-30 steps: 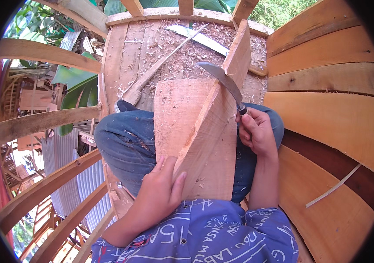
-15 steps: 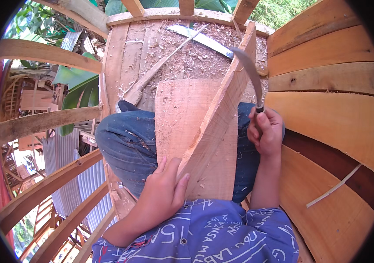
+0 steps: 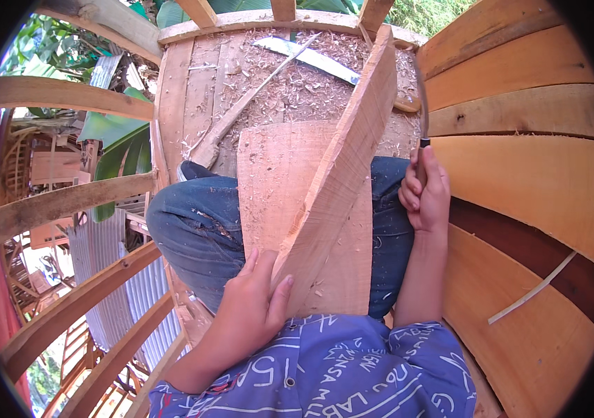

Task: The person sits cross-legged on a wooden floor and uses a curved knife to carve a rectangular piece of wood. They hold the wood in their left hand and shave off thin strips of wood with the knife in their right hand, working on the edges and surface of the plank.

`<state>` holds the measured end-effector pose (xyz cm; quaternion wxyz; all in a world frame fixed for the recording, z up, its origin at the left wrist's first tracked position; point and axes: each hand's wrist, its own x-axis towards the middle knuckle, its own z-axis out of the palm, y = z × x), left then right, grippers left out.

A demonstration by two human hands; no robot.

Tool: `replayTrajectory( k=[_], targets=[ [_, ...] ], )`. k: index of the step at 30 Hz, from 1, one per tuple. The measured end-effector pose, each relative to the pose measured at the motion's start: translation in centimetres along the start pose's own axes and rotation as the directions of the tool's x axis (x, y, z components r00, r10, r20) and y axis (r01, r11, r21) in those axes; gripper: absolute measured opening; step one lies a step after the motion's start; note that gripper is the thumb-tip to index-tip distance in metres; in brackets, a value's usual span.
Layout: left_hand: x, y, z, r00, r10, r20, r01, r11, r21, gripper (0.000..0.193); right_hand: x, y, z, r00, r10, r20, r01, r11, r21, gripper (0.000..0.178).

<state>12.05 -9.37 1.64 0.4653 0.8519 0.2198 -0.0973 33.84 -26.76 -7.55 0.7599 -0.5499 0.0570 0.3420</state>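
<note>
My left hand (image 3: 247, 296) is closed around the near end of a wooden board (image 3: 353, 150), which stands on edge and slants away to the far right. Beneath it a flat, wide plank (image 3: 279, 174) lies across my thighs. In my right hand (image 3: 428, 191), beside the board, is the handle of a sickle (image 3: 423, 104). Its curved blade points away from me and shows almost edge-on, so little of its shape is visible. The blade is apart from the board.
On the floor, among wood shavings (image 3: 276, 90), lie a long pale blade (image 3: 304, 59) and a tapered stick (image 3: 234, 122). A slatted railing (image 3: 67, 188) runs along the left. Plank walling (image 3: 520, 164) is close on the right, with a thin strip (image 3: 534, 289) against it.
My right hand has swung the sickle outward to the right, turning its blade from broadside to nearly edge-on and away from the board. My left hand keeps its hold.
</note>
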Motion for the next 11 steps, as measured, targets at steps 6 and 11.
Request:
replayTrajectory(
  k=[6, 11],
  targets=[
    [0.3, 0.4, -0.3, 0.997, -0.066, 0.039, 0.067, 0.998, -0.014, 0.028, -1.1, -0.4, 0.5, 0.957, 0.117, 0.267, -0.043, 0.963, -0.267, 0.029],
    [0.1, 0.6, -0.5, 0.994, -0.087, 0.066, 0.089, 0.996, -0.028, 0.033, -0.1, 0.0, -1.2, 0.995, 0.058, 0.083, -0.060, 0.998, 0.023, 0.030]
  ],
)
